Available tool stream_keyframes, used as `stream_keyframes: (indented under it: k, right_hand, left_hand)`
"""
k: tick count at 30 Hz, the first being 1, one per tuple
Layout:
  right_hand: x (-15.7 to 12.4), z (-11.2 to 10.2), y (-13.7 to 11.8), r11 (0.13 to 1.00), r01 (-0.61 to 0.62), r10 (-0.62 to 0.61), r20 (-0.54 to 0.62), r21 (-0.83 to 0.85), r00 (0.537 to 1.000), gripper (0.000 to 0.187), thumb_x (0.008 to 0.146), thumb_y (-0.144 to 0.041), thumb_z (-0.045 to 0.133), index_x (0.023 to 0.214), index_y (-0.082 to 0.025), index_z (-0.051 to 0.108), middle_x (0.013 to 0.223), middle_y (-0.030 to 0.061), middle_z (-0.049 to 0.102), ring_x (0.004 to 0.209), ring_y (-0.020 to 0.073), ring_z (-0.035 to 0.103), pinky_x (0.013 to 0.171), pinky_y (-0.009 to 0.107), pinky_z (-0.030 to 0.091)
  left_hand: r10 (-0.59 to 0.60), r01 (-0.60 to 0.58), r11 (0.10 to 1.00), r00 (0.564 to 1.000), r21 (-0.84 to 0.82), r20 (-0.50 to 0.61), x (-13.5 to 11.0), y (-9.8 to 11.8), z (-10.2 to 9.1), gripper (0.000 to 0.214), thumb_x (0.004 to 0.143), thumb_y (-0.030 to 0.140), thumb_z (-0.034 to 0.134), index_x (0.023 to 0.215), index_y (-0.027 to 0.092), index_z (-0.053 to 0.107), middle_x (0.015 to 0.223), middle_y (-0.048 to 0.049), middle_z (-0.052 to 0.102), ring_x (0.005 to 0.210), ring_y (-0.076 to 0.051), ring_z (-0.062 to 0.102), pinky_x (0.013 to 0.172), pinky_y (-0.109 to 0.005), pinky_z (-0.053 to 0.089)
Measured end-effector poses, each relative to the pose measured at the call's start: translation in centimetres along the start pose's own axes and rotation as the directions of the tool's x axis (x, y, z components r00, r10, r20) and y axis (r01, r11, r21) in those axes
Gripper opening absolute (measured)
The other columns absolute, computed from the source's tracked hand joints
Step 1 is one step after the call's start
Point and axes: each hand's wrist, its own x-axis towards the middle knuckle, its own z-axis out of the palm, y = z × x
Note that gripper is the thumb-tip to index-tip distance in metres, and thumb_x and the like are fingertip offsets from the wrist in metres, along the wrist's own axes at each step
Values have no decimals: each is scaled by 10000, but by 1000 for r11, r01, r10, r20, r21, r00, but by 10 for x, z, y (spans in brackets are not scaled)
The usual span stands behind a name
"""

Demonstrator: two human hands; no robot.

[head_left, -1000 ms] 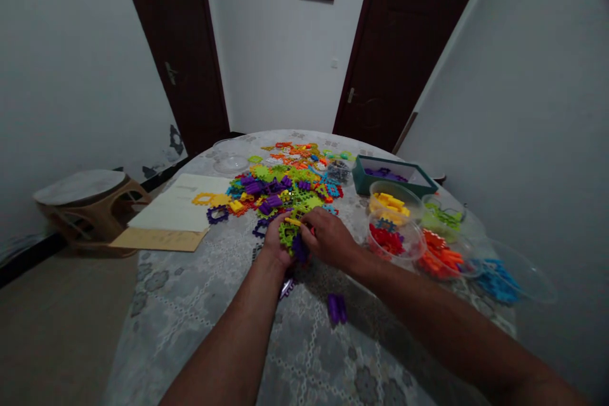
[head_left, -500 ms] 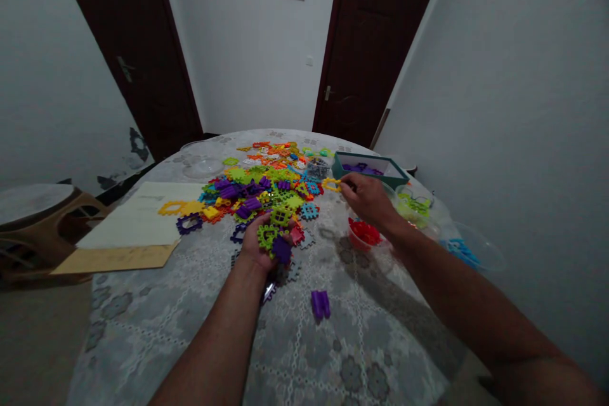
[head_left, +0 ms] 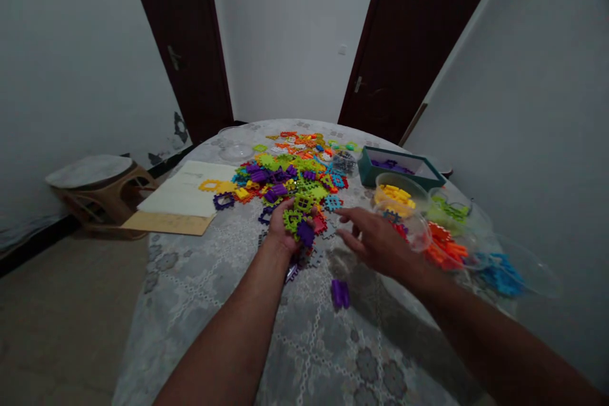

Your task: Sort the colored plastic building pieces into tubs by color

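Note:
My left hand (head_left: pixel 281 228) is closed around several interlocking plastic building pieces with toothed edges. Among these are a green window-shaped piece (head_left: pixel 303 203), another green piece (head_left: pixel 292 221) and a purple piece (head_left: pixel 306 234). Fingers extended and apart, my right hand (head_left: pixel 378 242) holds nothing and hovers just right of the left hand's bunch. A light blue toothed piece (head_left: pixel 333 203) and a grey piece (head_left: pixel 329 229) lie close to its fingertips. Behind both hands spreads a mixed pile of building pieces (head_left: pixel 280 177), mostly green, purple, orange and yellow.
Clear bowls on the right hold yellow pieces (head_left: pixel 396 198), orange pieces (head_left: pixel 447 247), blue pieces (head_left: pixel 502 274) and green pieces (head_left: pixel 447 209). A dark green box (head_left: pixel 368 171) contains purple pieces. Purple tubes (head_left: pixel 340 294) lie in front. Cardboard sheets (head_left: pixel 174 223) rest at left.
The yellow piece has left my right hand, which has come back toward my left hand with its fingers spread. The whole view has swung, so things sit farther right.

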Motion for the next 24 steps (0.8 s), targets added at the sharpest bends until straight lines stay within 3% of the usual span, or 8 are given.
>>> stream_keyframes:
  k: [4,10,12,17,24]
  right_hand:
    - [1,30,-47,995,35,-21,151,-90,988,550,1016,-459,596,1504,-232,483,1326,153,677,1109,287,695,891,407,572]
    - [13,46,-55,993,-19,40,173,-121,984,473,1023,-366,564,1453,-177,510,1284,163,702,1141,279,687,929,379,546]
    - [16,43,-52,991,-44,62,149,-125,987,387,1039,-330,518,1394,-184,566,1199,141,735,1066,261,706,885,352,535]
    - [23,23,-39,977,-165,175,69,-134,982,183,1025,-261,517,1029,-190,686,963,89,759,845,213,703,742,300,461]
    - [27,-19,7,969,-242,242,19,47,970,172,957,-245,573,937,-194,737,801,27,736,710,153,646,641,252,393]
  left_hand:
    - [14,-11,998,999,63,-35,1,1,1,222,921,262,534,967,104,683,752,-142,737,521,-211,674,465,-301,547]
    - [41,-39,998,999,52,-33,2,1,2,231,943,244,505,962,99,683,763,-141,743,582,-219,715,502,-296,578]
    - [36,-33,999,998,41,-55,2,1,3,222,935,240,514,977,100,682,762,-135,741,594,-223,722,489,-290,575]
    - [12,-5,996,996,86,-84,0,2,4,233,915,233,531,1032,94,678,789,-149,745,618,-257,731,520,-372,617]
    - [-32,32,999,998,-8,-50,2,3,3,218,918,225,527,1046,108,661,842,-163,728,672,-236,726,473,-275,561]
